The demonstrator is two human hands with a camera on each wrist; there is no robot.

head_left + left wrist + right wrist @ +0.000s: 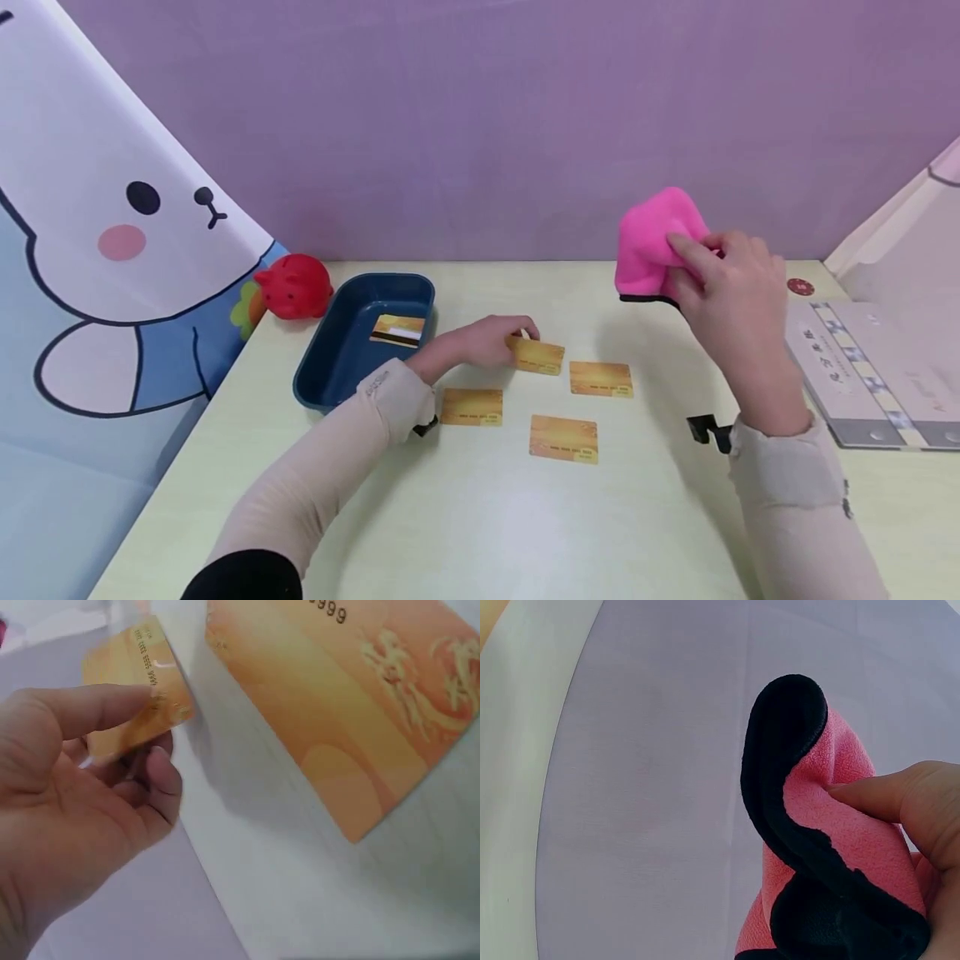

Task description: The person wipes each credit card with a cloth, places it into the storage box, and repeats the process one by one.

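My left hand (491, 340) pinches a gold bank card (540, 356) by its end, thumb on the printed face in the left wrist view, where the held card (135, 675) is tilted. Three more gold cards lie face up on the table: one card (472, 407) by the left wrist, another card (601, 379) to the right, and a third card (564, 439) nearer me. Raised at the right, my right hand (738, 308) grips a folded pink cloth (660, 237). Its black edging (780, 780) shows in the right wrist view.
A dark blue tray (318, 367) stands left of the cards, holding a card (397, 330) with its magnetic stripe up. Behind it sits a red piggy bank (295, 287). At the right are a grey-white flat box (862, 358) and a small red disc (800, 287). A purple curtain (480, 125) hangs behind the table.
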